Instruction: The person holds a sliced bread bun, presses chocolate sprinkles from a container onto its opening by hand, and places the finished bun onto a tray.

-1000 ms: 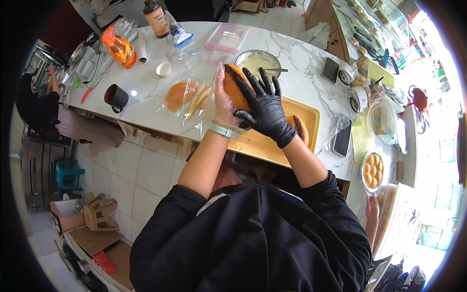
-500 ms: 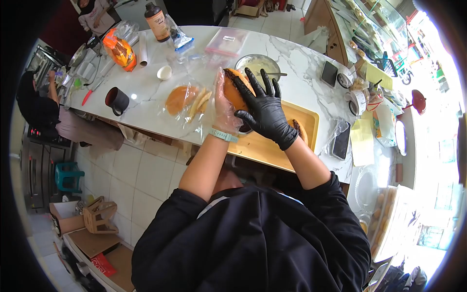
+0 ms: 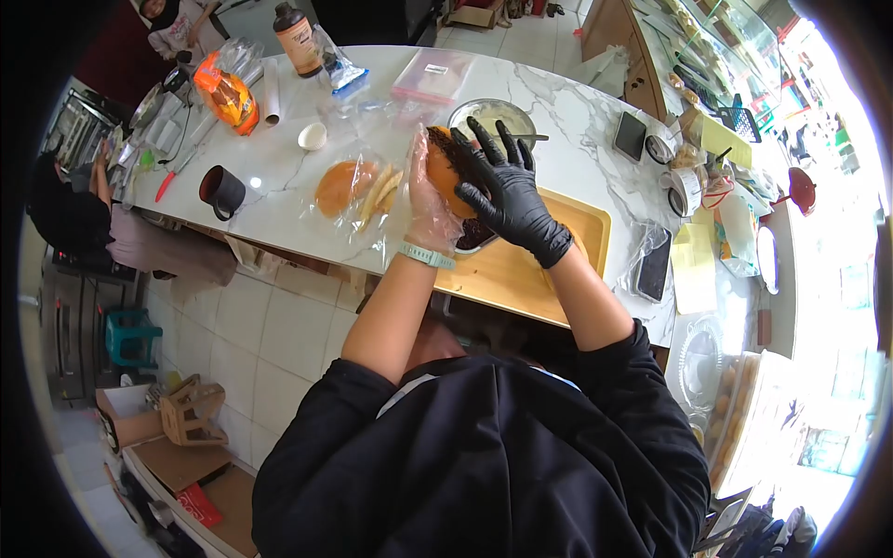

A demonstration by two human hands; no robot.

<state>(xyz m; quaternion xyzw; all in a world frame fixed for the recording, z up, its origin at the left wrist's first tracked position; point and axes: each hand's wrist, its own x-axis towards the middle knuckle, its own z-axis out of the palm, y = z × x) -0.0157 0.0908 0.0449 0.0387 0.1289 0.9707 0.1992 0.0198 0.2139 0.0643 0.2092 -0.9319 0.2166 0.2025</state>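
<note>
With the left hand (image 3: pixel 432 191) clamped on the bun (image 3: pixel 444 175) and the right hand (image 3: pixel 510 197) spread against it, uneven pressure could spill topping (image 3: pixel 439 139) onto the tray (image 3: pixel 507 281).

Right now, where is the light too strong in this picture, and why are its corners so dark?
Head view, right edge: glare washes the background almost white; head view, corners: a dark rounded border, probably from a very wide lens; head view, tabletop: a small bright reflection beside the dark cup; head view, centre: the black-gloved right hand and bun look readable.
</note>
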